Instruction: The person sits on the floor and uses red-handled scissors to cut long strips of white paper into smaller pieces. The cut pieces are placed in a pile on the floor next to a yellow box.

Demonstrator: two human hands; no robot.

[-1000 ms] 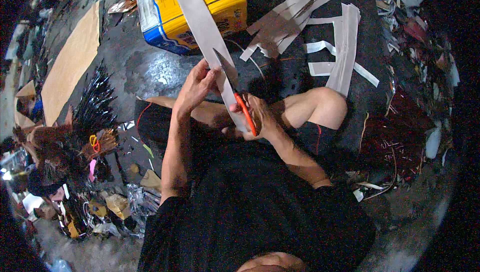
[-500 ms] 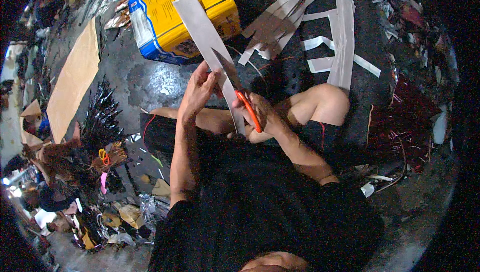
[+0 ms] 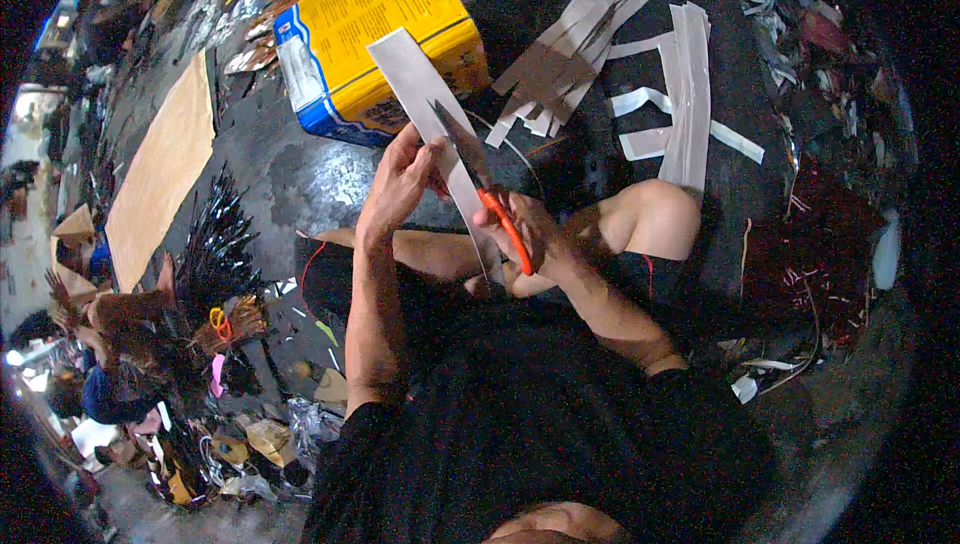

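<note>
A long pale grey-white strip [image 3: 408,69] slants across the middle, its far end in front of the yellow and blue box. My left hand [image 3: 402,182] pinches it partway along, thumb on top. In my right hand [image 3: 530,226] are scissors with orange handles [image 3: 510,234], fingers wrapped round the grips. Their dark blades lie along the strip, tips pointing away from me and just past my left thumb. The strip's near end hangs down by my crossed legs. Whether the blades are fully closed is hard to make out.
Beyond the strip stands the yellow and blue box [image 3: 400,4]. Cut strips lie in a fanned pile [image 3: 590,44] and a straighter stack [image 3: 688,94] at the far right. A tan sheet [image 3: 165,179] is at left, near another person's hands [image 3: 68,294]. Scraps litter both sides.
The strip has slid toward me, so less of it extends beyond my left hand. The scissor blades sit closer to its far end. The whole view has shifted slightly.
</note>
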